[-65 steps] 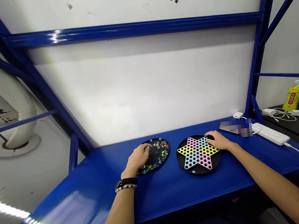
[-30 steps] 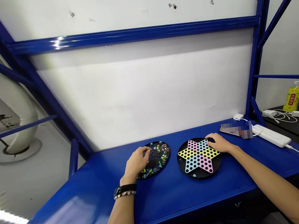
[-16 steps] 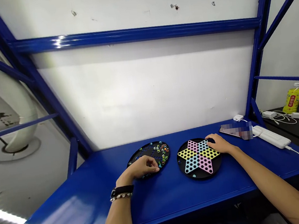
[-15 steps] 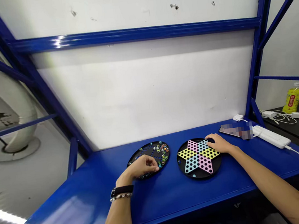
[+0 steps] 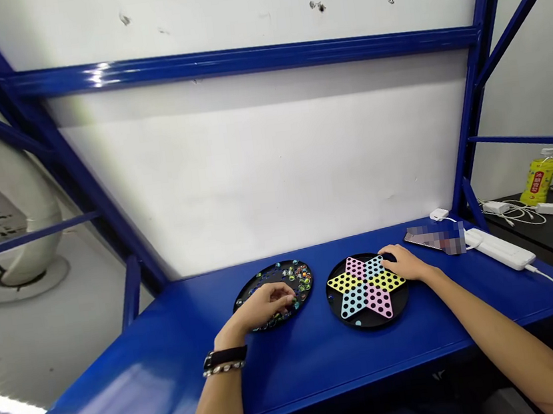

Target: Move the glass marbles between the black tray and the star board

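A round black tray (image 5: 246, 290) of glass marbles (image 5: 301, 278) lies on the left. Over its near side is my left hand (image 5: 267, 302), fingers curled and drawn toward the thumb; whatever is between the fingertips is hidden. Right of the tray sits a Chinese checkers board (image 5: 365, 285), a pink, yellow and light blue star with black holes in a round black base. My right hand (image 5: 404, 263) holds the board's upper right edge, its thumb and fingers closed at the rim. Low on the base, a small light blue spot (image 5: 358, 323) shows.
Both boards rest on a blue metal table (image 5: 296, 366) with a blue frame behind. Right of the boards are a phone (image 5: 432, 240), a white power strip (image 5: 501, 248) with its cable and a white charger (image 5: 439, 214). A yellow bottle (image 5: 539, 180) stands on a black side table.
My left hand has lifted and shifted slightly inward over the marble tray, its fingers now curled further. The right hand stays at the board's edge. The whole view has shifted slightly.
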The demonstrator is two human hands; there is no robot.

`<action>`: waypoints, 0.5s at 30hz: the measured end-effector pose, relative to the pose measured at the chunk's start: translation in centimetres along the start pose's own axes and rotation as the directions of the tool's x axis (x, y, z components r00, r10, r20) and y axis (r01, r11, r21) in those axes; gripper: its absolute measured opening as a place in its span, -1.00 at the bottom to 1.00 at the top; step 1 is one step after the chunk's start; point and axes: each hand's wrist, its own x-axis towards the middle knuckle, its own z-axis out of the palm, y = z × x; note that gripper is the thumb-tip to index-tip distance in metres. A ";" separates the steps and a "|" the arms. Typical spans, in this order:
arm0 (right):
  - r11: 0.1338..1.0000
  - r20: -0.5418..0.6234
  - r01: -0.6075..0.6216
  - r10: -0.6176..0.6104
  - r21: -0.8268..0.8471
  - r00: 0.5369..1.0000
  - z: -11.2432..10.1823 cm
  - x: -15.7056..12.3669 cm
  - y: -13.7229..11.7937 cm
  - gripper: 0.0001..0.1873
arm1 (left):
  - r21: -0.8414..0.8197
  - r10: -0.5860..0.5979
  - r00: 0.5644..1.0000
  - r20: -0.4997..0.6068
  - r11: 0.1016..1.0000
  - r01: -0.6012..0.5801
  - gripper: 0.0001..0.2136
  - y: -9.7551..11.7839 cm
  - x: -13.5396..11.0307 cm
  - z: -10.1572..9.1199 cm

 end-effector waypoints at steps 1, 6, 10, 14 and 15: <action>1.000 0.000 0.000 0.000 -0.001 1.000 0.0 0.0 0.0 -0.59 | -0.015 0.007 1.000 0.005 1.000 -0.007 -0.56 0.1 -0.2 -0.1; 1.000 -0.008 0.004 -0.004 -0.002 1.000 -0.1 0.0 -0.2 -0.60 | -0.003 -0.001 0.997 0.083 1.000 0.001 -0.58 0.1 -0.6 -0.4; 1.000 -0.010 -0.005 0.005 0.017 1.000 -0.2 -0.3 -0.7 -0.61 | -0.018 0.032 0.999 -0.019 0.999 -0.033 -0.62 0.8 -0.7 -0.5; 1.000 -0.016 -0.017 0.017 0.021 1.000 -0.3 -0.6 -1.0 -0.61 | -0.129 0.110 0.971 -0.213 0.982 -0.139 -0.61 3.6 -0.1 1.0; 1.000 -0.014 -0.019 0.019 0.018 1.000 -0.3 -0.7 -1.1 -0.61 | -0.136 0.147 0.964 -0.222 0.974 -0.180 -0.64 4.3 0.2 1.7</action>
